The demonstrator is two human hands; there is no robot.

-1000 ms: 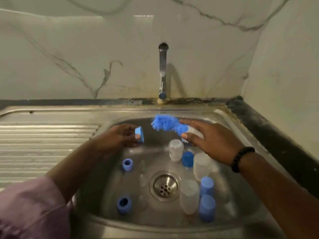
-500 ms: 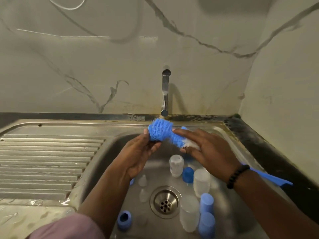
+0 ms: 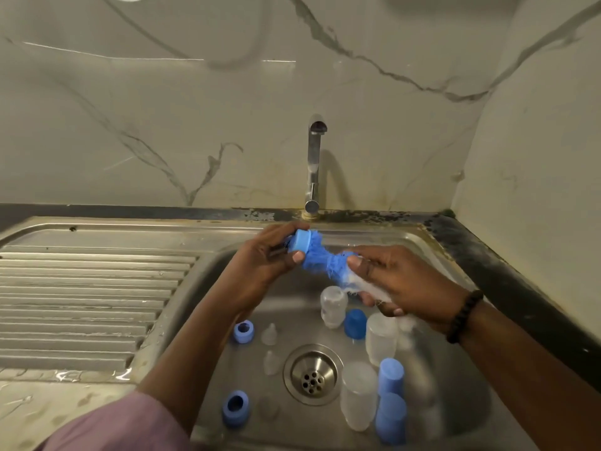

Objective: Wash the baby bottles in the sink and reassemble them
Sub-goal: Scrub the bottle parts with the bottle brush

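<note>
Above the sink [image 3: 432,252], a blue screw ring [image 3: 300,241] is pinched by the curled fingers of the left hand [image 3: 270,255] and pressed against the blue bristles of a bottle brush [image 3: 320,258], whose white end is gripped by the right hand [image 3: 400,281]. Down in the basin, three clear bottles [image 3: 380,338], two more blue rings [image 3: 243,332], blue caps [image 3: 390,380] and what seem to be clear teats [image 3: 270,334], faint against the steel, are scattered round the drain [image 3: 313,374].

Bottles [image 3: 380,338] in sink [image 3: 422,237] (drainboard [image 3: 91,288] left)
</note>
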